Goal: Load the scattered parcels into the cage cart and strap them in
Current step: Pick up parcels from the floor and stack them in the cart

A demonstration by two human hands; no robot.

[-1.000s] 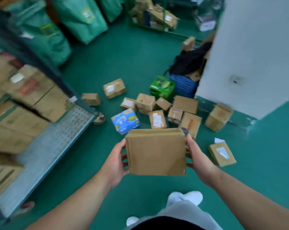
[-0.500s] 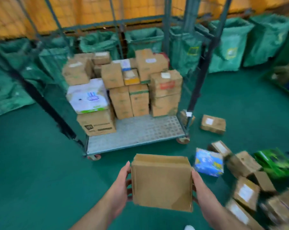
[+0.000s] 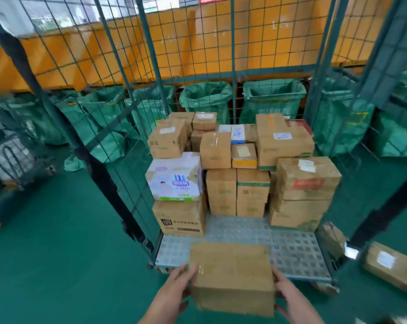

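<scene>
Parcel (image 3: pixel 232 277) between left fingers (image 3: pixel 185 274) and right fingers (image 3: pixel 278 277)

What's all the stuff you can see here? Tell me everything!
cage cart: one, dark green mesh, centre, front open
stacked parcels: many, mostly brown, at the cart's back
white printed pack: one, white, in the left stack
open sacks: several, green, behind the cart
floor parcels: two at least, brown, right of the cart
plain cardboard box: one, brown, held at the cart's front edge
left hand: one, grips the box's left side
right hand: one, grips its right side
</scene>
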